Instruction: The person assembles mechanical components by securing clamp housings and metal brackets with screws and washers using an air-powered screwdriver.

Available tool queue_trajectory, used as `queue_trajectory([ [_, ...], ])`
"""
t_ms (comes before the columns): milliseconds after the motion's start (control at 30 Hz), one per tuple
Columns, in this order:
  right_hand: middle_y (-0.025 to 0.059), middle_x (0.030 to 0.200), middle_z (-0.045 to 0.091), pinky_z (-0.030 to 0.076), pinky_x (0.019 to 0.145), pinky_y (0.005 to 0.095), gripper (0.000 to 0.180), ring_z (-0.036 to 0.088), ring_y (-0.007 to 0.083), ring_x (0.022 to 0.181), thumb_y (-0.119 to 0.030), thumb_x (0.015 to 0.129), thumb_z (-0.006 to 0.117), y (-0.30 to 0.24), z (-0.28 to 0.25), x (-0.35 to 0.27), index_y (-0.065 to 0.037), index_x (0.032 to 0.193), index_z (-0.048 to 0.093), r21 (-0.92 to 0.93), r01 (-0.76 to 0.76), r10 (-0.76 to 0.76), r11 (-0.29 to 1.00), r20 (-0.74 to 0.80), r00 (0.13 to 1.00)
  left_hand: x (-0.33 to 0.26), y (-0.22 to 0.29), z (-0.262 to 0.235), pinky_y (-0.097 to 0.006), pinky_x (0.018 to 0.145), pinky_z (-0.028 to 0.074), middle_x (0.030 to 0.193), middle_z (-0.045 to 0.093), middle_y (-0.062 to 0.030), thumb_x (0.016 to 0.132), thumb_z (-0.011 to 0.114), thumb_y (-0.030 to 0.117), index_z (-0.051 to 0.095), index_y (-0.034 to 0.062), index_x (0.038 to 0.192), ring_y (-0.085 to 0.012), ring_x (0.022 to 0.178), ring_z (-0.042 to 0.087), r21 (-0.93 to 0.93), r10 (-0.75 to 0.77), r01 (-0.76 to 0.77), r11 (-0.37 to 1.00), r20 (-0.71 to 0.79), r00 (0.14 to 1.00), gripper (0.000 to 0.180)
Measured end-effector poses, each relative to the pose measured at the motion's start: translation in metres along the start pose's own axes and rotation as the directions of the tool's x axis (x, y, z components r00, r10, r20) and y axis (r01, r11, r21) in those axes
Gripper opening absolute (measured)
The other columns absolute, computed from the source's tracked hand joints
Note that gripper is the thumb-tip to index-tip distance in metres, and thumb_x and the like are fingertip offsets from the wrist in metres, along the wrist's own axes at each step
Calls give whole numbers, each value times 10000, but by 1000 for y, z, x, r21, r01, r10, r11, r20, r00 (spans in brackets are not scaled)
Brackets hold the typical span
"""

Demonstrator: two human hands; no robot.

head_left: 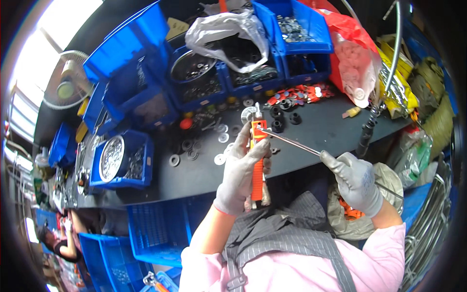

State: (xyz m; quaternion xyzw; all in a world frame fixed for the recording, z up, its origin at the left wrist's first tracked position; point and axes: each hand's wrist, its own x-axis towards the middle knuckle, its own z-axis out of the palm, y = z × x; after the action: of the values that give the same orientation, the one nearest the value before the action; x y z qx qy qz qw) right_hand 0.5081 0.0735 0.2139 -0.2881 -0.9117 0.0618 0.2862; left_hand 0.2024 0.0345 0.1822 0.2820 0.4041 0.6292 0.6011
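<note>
I see the orange piece (258, 177) clasped in the left hand's (243, 170) fingers; the right hand's (357, 182) fingers grip a metal rod (292, 142), its tip at the piece's far end. Probably a fitting step, calling for steady alignment. Washers (186, 145) lie left of the left fingers; the table (323, 121) offers room beyond the rod, its near edge running below.

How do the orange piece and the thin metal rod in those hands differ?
The orange piece is bright and thick; the metal rod is silvery and thin. The orange piece, in the left hand, runs up the picture; the metal rod, in the right hand, slants across it. Both are in gloved hands.
</note>
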Motion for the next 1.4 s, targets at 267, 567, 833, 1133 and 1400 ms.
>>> queue_trajectory([
  [267,125,852,654,552,603,425,652,690,321,653,62,854,737,-34,26,11,-148,1470,775,76,42,-37,996,-58,998,-36,4,-38,-258,682,544,1152,699,-58,1047,769,42,340,16,1764,-80,800,648,266,327,-287,920,-118,938,836],
  [567,112,828,636,523,674,341,612,630,204,685,82,926,698,-36,64,10,-96,1509,747,421,-71,35,904,92,995,-64,7,-58,-349,988,594,1244,793,-168,972,798,37,526,30,1660,-225,1094,787,833,742,-431,345,39,669,741],
  [833,-74,864,629,490,670,287,484,587,94,730,23,1109,628,-50,94,12,-82,1578,688,217,164,-161,962,-36,986,-85,12,-88,-402,1010,601,1283,802,-192,938,807,160,557,11,1632,-320,1143,807,921,741,-306,240,29,670,752],
  [1133,13,849,620,492,646,332,494,598,167,705,4,1071,657,-57,131,14,-129,1542,724,622,-258,121,739,254,960,-94,12,-124,-397,1049,569,1310,768,-189,972,783,233,569,-31,1611,-313,1223,763,880,636,-277,386,-37,771,723],
  [1400,-105,919,592,442,665,215,446,484,3,769,-12,1160,577,-46,169,27,-61,1596,662,679,-226,75,698,243,967,-80,-5,-129,-402,1050,577,1308,785,-200,951,800,243,520,54,1686,-344,1203,776,941,608,-174,290,-41,793,809],
])
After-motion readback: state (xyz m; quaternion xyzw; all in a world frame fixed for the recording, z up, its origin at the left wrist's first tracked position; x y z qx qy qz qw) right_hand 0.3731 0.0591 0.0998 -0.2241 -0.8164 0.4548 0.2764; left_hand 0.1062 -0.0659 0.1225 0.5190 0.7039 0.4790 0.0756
